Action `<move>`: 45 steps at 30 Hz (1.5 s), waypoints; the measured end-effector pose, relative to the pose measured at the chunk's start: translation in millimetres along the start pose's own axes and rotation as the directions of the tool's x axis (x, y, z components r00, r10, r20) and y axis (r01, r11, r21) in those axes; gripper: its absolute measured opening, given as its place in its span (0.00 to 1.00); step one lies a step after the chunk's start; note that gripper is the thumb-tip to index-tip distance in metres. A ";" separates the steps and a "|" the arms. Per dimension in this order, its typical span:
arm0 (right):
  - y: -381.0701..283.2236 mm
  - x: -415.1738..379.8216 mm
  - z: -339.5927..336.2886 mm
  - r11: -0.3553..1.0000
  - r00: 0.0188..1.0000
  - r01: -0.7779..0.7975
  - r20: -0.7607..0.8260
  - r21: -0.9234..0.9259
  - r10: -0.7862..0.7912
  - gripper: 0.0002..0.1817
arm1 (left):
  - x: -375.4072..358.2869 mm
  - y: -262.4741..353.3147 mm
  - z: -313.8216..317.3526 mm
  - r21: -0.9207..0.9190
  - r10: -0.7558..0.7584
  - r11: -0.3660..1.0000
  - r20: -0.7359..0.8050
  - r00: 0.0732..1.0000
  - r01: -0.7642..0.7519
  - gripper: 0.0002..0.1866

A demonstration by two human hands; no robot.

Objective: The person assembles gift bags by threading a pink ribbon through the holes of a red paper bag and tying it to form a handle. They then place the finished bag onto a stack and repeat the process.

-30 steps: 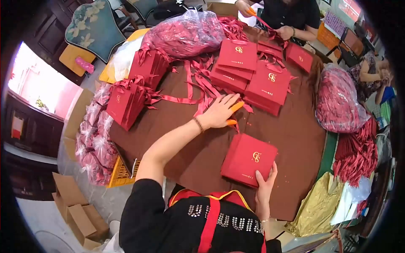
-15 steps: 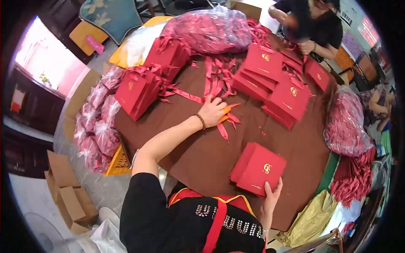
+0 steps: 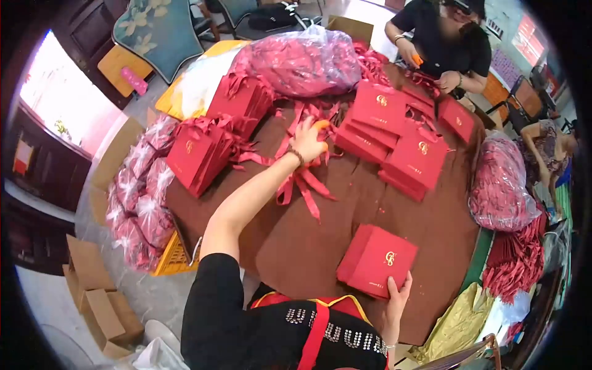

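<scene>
My left hand (image 3: 307, 142) reaches to the middle of the table, over a loose pile of red ribbons (image 3: 303, 185). Its fingers are apart, with orange covers on the tips, and seem to touch the ribbons; contact beneath the palm is hidden. Near the table's front edge, my right hand (image 3: 398, 297) grips the lower right corner of a small stack of red paper gift bags (image 3: 376, 259), the thumb on top. A gold logo shows on the top bag.
Standing red bags (image 3: 196, 157) with ribbon handles are at left, more bag stacks (image 3: 416, 157) at right. A plastic-wrapped red bundle (image 3: 299, 61) lies at the back. Another person (image 3: 441, 49) works across the brown-covered table (image 3: 265, 246). Cardboard boxes (image 3: 105, 302) stand on the floor, left.
My left hand has moved farther from me into the ribbon pile, its fingertips wider apart. Ribbons now trail toward me, left of before. My right hand stays at the bag stack.
</scene>
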State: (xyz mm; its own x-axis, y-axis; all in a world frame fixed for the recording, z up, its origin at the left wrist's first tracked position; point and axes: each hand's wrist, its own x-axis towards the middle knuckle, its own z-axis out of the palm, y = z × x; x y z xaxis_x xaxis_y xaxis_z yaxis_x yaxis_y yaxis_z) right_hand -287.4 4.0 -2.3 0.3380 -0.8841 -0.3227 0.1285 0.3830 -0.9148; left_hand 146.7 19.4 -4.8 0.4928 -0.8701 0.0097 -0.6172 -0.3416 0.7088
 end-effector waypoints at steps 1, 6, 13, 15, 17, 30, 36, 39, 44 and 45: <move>0.3 0.1 -0.2 1.000 1.000 -0.009 0.000 -0.008 0.009 0.29 | 18.2 -5.4 3.5 0.043 -0.034 0.998 -0.133 0.991 0.040 0.33; 3.0 2.4 -1.7 0.998 1.000 0.021 -0.019 -0.066 -0.022 0.29 | 88.1 25.3 -12.6 0.202 -0.289 0.922 -0.207 0.935 0.330 0.41; 5.3 1.1 0.0 0.999 0.998 0.025 -0.054 -0.043 -0.027 0.29 | 126.7 -22.1 -0.1 0.525 -0.230 0.787 -0.239 0.943 0.325 0.23; 3.7 0.6 1.4 0.997 0.998 0.008 -0.067 -0.072 -0.013 0.29 | 120.2 -44.7 6.1 0.542 0.080 0.832 -0.330 0.941 0.119 0.12; -2.1 -1.4 6.9 0.999 0.997 -0.014 -0.075 -0.035 0.011 0.28 | 103.3 -59.1 4.8 0.544 0.143 0.838 -0.300 0.943 0.046 0.09; -5.7 -2.4 7.4 0.997 0.998 -0.017 -0.054 -0.078 0.012 0.29 | -59.7 -6.0 8.0 0.341 0.372 0.884 -0.099 0.923 -0.320 0.05; -6.0 -0.6 0.0 0.999 0.999 -0.046 -0.029 -0.003 0.046 0.29 | -125.1 28.1 0.4 0.465 0.274 0.869 -0.163 0.948 -0.171 0.28; -12.0 3.0 -3.5 0.999 0.999 0.000 0.038 0.038 -0.002 0.32 | -154.5 35.0 9.0 0.480 0.127 0.876 -0.141 0.982 -0.044 0.39; -17.2 8.5 -1.6 0.997 0.997 -0.008 0.075 -0.074 0.014 0.35 | -151.9 22.8 43.6 0.585 0.032 0.810 -0.109 0.994 0.038 0.46; -17.3 8.1 -1.4 0.994 0.996 -0.027 0.078 -0.105 0.036 0.36 | -140.0 23.8 48.9 0.546 0.064 0.837 -0.151 0.987 0.029 0.42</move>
State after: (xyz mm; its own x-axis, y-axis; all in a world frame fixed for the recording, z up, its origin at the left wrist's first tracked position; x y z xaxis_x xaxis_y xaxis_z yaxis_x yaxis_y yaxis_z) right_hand -288.1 -10.1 10.6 0.4142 -0.8462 -0.3352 0.0203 0.3768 -0.9261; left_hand 33.1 115.7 -23.7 0.5393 -0.8266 0.1611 -0.8372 -0.5055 0.2088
